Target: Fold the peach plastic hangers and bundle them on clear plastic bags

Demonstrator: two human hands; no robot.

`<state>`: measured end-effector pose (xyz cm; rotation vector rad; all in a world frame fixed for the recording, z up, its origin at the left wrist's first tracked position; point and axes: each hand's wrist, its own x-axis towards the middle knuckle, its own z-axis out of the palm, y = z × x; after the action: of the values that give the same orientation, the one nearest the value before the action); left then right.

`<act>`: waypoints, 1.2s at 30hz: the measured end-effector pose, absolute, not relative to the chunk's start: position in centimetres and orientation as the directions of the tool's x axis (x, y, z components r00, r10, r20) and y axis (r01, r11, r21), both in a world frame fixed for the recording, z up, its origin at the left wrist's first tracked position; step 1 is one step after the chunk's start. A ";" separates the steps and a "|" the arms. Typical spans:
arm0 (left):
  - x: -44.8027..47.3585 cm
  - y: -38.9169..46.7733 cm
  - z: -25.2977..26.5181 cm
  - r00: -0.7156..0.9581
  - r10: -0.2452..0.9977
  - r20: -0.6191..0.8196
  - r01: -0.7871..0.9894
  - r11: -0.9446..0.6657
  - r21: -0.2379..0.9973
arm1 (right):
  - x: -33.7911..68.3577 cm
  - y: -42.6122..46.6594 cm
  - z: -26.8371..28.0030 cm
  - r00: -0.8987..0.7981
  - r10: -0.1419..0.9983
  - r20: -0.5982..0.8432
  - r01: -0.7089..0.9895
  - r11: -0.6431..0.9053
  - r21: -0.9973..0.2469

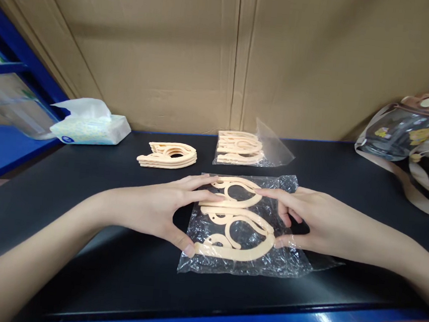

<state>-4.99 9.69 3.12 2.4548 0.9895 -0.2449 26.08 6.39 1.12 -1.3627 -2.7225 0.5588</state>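
Note:
Two cream folding hangers lie side by side, an upper hanger (253,201) and a lower hanger (245,255), on or in a clear plastic bag (288,267); I cannot tell which. My left hand (165,202) is spread at their left ends, thumb at the lower hanger and fingers on the upper one. On the other side, my right hand (305,218) has its index finger at the upper hanger's curved end and its thumb by the lower one. Neither hand is closed around anything.
Behind the hands are a stack of folded hangers (173,158) and a clear bag of hangers (238,148). A tissue pack (94,128) sits at the back left. A strapped water bottle (403,131) stands at the right. Cardboard (164,50) backs the black table (119,278).

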 end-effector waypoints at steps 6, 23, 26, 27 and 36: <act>-5.0 9.7 3.0 0.733 0.605 -0.309 0.679 -0.634 0.369 | 25.9 6.3 1.1 -0.627 0.774 -0.087 0.757 0.578 -0.305; -5.1 9.6 2.9 0.736 0.610 -0.294 0.675 -0.626 0.391 | 25.8 6.0 1.0 -0.624 0.778 -0.074 0.767 0.591 -0.247; -5.1 9.6 2.9 0.724 0.616 -0.310 0.688 -0.615 0.386 | 26.4 6.3 1.0 -0.621 0.778 -0.089 0.767 0.581 -0.273; -5.1 9.6 2.9 0.719 0.617 -0.320 0.694 -0.612 0.380 | 26.7 6.4 1.0 -0.613 0.785 -0.092 0.773 0.571 -0.278; -5.4 9.4 3.4 0.697 0.635 -0.332 0.716 -0.601 0.354 | 28.8 7.5 1.1 -0.568 0.821 -0.057 0.796 0.531 -0.289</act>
<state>-5.43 9.36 3.39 2.4434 1.0406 -0.2367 28.77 7.51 1.05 -1.4151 -2.6727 0.4369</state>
